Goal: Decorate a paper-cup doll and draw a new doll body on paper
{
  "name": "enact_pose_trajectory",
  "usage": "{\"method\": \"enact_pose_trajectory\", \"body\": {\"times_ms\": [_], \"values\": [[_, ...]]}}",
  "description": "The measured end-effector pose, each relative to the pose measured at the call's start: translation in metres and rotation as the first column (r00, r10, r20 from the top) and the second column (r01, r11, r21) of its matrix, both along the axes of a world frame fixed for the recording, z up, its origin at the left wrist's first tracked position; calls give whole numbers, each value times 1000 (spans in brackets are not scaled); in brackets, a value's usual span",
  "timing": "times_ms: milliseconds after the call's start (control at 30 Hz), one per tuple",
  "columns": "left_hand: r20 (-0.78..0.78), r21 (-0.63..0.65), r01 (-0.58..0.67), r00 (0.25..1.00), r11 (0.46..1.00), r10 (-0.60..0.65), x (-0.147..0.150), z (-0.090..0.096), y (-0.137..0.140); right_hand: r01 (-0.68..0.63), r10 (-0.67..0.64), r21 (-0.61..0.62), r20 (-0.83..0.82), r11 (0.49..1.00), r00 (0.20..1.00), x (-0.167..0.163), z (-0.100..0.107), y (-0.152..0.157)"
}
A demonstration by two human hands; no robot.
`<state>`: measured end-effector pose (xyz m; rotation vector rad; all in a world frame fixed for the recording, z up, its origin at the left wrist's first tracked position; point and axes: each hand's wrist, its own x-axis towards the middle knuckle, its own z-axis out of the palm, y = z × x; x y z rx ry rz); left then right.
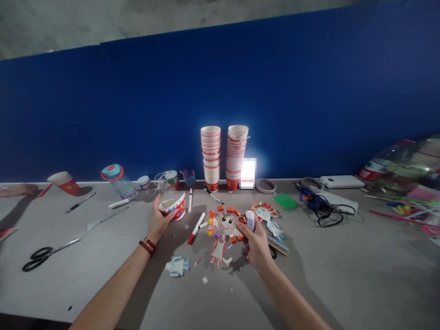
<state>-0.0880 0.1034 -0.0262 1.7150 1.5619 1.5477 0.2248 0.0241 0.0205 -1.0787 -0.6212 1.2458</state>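
My left hand (162,217) is closed around a cut-down red and white paper cup (179,211) at the table's middle. My right hand (257,240) grips a white-capped tube (250,220) and also pinches the edge of a paper doll (225,224). The doll has a round drawn face, a fringe of orange-red paper pieces and a red-edged dress. Between the hands lie a red marker (196,228) and another marker (190,200). A pale blue paper body cutout (178,266) rests in front of my left hand. Beyond my right hand is a second paper face (264,211).
Two tall stacks of paper cups (211,158) stand by the blue partition (154,105). Scissors (48,255), a ruler (108,217) and a bottle (119,181) are at left, where another person's hand (20,190) reaches in. Tape (266,185), cables (330,211) and bottles (381,161) are at right.
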Motion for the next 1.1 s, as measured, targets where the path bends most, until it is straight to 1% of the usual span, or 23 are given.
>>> {"method": "enact_pose_trajectory", "body": {"times_ms": [133,200,267,433,500,600,733,833,967,1100], "values": [[-88,29,-20,996,999,23,-12,11,-6,-8,9,3,-14,1000,1000,0,-1,1],[-178,54,-21,984,998,30,-17,17,-11,-6,6,-11,-10,1000,1000,1,-1,1],[-284,59,5,959,998,12,-18,22,-14,0,0,-27,5,1000,1000,1,-1,0],[-503,-23,87,860,996,-87,-11,22,-13,28,-27,-37,18,999,999,1,-1,0],[-558,-62,104,821,993,-121,-9,22,-9,32,-33,-42,-6,999,999,1,0,1],[-608,-95,100,782,990,-137,-8,23,-3,32,-36,-59,-56,998,998,3,3,2],[-630,-151,59,763,987,-142,-7,23,4,23,-30,-67,-98,997,995,6,3,4],[-612,-179,44,777,983,-146,-7,21,7,13,-18,-50,-112,999,994,6,1,5],[-534,-165,40,837,986,-123,-7,22,6,15,-21,-62,-97,998,995,5,1,4],[-382,-126,36,921,991,-82,-9,26,-2,19,-25,-67,-88,998,996,4,4,2]]}}
